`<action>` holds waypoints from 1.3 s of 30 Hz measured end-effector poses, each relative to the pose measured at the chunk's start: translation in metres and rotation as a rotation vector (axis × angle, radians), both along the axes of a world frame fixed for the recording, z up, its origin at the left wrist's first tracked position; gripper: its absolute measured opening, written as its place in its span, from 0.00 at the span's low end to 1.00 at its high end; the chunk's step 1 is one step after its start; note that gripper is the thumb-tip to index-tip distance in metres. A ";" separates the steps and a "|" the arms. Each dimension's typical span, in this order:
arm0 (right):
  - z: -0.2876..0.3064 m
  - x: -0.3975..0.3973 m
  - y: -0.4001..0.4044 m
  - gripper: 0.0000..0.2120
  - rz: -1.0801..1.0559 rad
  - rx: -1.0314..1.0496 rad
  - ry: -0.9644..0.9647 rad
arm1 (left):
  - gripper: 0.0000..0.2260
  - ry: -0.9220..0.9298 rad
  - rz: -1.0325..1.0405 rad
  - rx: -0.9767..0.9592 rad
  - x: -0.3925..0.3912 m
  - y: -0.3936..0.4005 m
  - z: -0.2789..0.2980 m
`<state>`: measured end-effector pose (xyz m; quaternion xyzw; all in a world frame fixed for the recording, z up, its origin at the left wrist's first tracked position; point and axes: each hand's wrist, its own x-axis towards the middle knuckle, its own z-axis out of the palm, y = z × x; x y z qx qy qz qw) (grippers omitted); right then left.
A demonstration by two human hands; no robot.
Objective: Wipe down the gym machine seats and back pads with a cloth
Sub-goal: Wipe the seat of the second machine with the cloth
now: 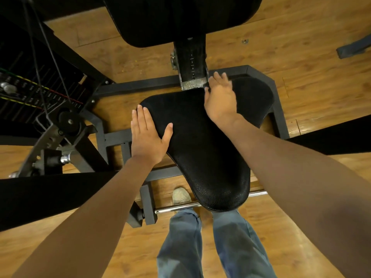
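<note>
A black textured seat (pixel 200 149) of a gym machine fills the middle of the view, wide at its far end and narrow near me. My left hand (pixel 147 137) lies flat on the seat's left edge, fingers straight and thumb spread. At the far end of the seat, beside the adjustment post (pixel 191 65), my right hand (pixel 219 99) rests palm down with fingers extended. Against the black surface I cannot make out a cloth under either hand. The black back pad (pixel 180 19) hangs at the top of the view.
The weight stack with cables (pixel 30 93) and a pulley bracket (pixel 68 121) stand at the left. A grey steel frame (pixel 279 109) surrounds the seat, with a chrome bar (pixel 180 207) below it. My legs in jeans (pixel 180 247) stand on the wooden floor (pixel 301 47).
</note>
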<state>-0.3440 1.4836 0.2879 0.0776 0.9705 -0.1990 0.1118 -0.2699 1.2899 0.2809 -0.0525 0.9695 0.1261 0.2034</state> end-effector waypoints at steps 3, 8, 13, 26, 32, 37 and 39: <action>0.003 0.018 -0.027 0.23 0.186 -0.050 0.024 | 0.38 -0.045 -0.017 -0.046 -0.001 -0.001 0.001; 0.012 0.049 -0.018 0.23 0.366 -0.092 -0.026 | 0.38 -0.095 -0.035 -0.057 -0.005 -0.002 0.006; 0.021 0.102 -0.006 0.22 0.474 -0.171 -0.023 | 0.34 -0.075 -0.042 -0.046 0.010 0.001 0.018; 0.070 0.124 0.036 0.22 0.729 -0.005 -0.020 | 0.29 0.049 -0.106 -0.069 0.051 0.026 0.072; 0.109 0.122 0.047 0.20 0.715 0.025 0.037 | 0.26 0.161 -0.186 -0.117 0.063 0.039 0.121; 0.139 0.120 0.051 0.18 0.716 0.059 0.112 | 0.24 0.248 -0.254 -0.149 0.067 0.045 0.156; 0.153 0.115 0.052 0.16 0.727 0.071 0.162 | 0.23 0.289 -0.280 -0.163 0.066 0.048 0.171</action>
